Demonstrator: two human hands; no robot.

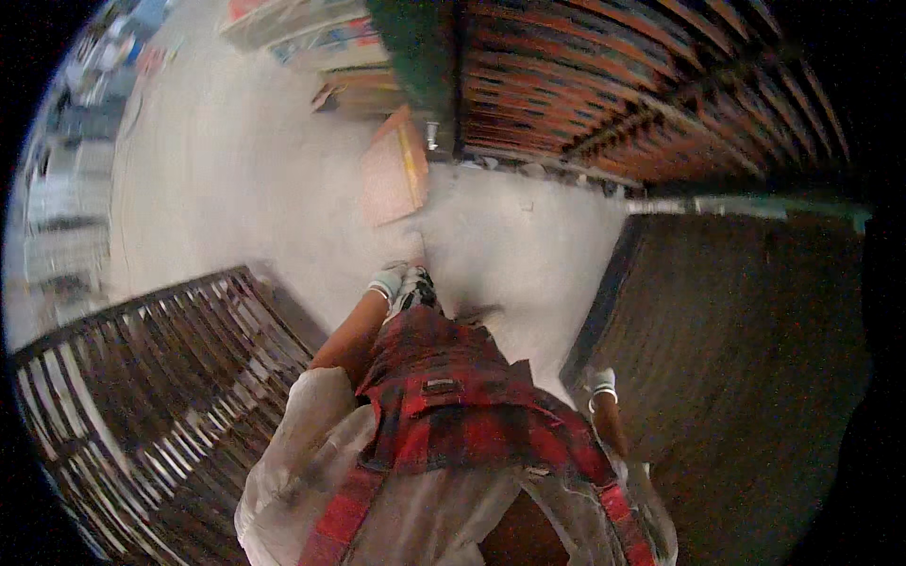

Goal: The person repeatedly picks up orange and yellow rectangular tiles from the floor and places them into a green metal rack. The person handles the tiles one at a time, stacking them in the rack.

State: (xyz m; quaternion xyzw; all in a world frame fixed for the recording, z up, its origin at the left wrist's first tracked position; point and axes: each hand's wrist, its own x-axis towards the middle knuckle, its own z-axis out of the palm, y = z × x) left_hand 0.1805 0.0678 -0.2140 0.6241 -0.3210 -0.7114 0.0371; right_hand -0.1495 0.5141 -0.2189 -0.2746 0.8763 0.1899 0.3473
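My left hand (389,277), in a pale work glove, hangs in front of me beside my leg, just ahead of the red-and-black plaid apron (444,363). Its fingers are smeared by motion, and nothing can be made out in them. Off to the right, my right hand (601,381), also gloved in white, is beside the near-left edge of a large dark ribbed panel (727,377). Whether it touches that panel I cannot tell. Blur hides how its fingers are held.
A dark slatted rack (179,377) stands close on my left. Ahead, an orange-pink board or box (396,170) lies on the pale floor (217,170). Rust-coloured slatted racking (604,85) rises at the far right. Stacked boxes (321,42) are at the back.
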